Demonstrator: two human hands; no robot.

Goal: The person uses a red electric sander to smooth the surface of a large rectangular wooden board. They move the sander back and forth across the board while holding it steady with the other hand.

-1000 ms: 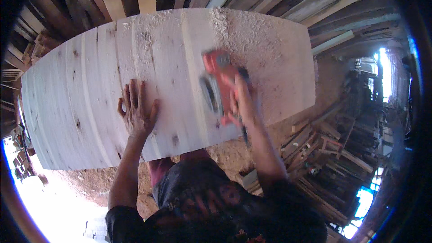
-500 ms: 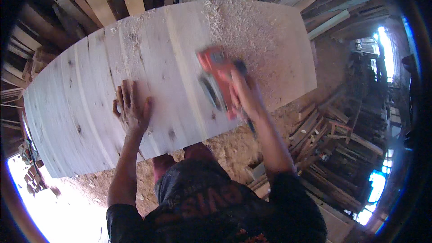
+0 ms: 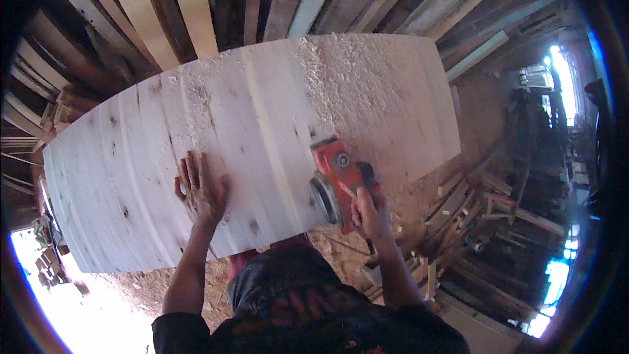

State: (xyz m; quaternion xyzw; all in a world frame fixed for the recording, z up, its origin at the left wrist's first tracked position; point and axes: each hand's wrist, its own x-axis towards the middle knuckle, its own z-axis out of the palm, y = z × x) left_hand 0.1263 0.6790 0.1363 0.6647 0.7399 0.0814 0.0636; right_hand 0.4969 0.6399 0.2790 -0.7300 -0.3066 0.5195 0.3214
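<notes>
A wide pale wooden panel made of joined boards lies across the view in front of me. My right hand is closed round the handle of a red electric hand planer, which is at the panel's near edge, right of the middle. Whether its sole touches the wood is hard to tell. My left hand rests palm down on the panel, left of the planer, fingers stretched out. Curly wood shavings cover much of the panel's right part, and a thinner strip lies nearer its middle.
Long planks lean side by side beyond the panel's far edge. Scrap timber lies in a pile on the ground to the right. Brown, shaving-strewn ground shows between my body and the panel.
The planer has come back toward me along the panel, with my right hand on it. My left hand keeps its place on the wood. The whole view has shifted slightly.
</notes>
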